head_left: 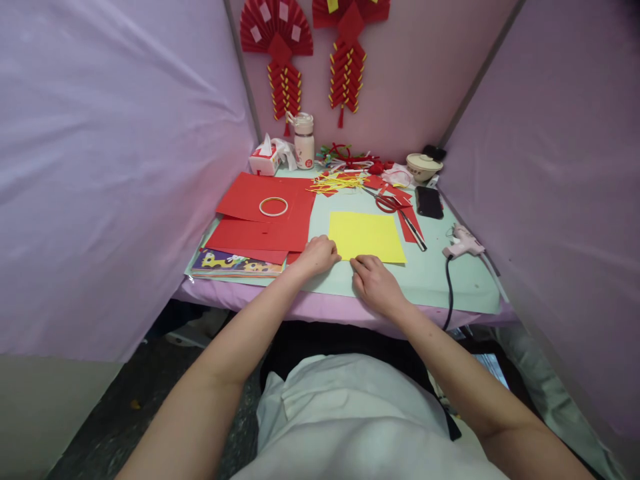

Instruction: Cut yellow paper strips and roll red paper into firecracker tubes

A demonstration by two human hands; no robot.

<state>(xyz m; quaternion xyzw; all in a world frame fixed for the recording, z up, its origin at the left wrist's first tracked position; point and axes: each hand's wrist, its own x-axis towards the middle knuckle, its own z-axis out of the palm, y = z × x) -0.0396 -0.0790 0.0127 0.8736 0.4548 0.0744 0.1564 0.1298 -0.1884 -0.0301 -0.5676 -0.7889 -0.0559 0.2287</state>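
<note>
A square sheet of yellow paper (367,237) lies on the pale green tabletop mat. At its near left corner is my left hand (321,255), fingers curled together and pinching the paper's edge. My right hand (374,281) is closed too, its thumb and forefinger on the near edge just right of the left hand. The fingers partly cover that edge. Large red paper sheets (260,233) lie left of my left hand, with a white ring (273,207) resting on top of them. Beneath the red sheets a patterned paper pad (235,262) pokes out.
Behind the yellow sheet are yellow strips (337,182), red-handled scissors (387,203) and red scraps (413,223). A glue gun (464,241) with a black cord and a phone (429,202) sit right. A tissue box (264,160), bottle (304,141) and lidded bowl (423,167) line the back.
</note>
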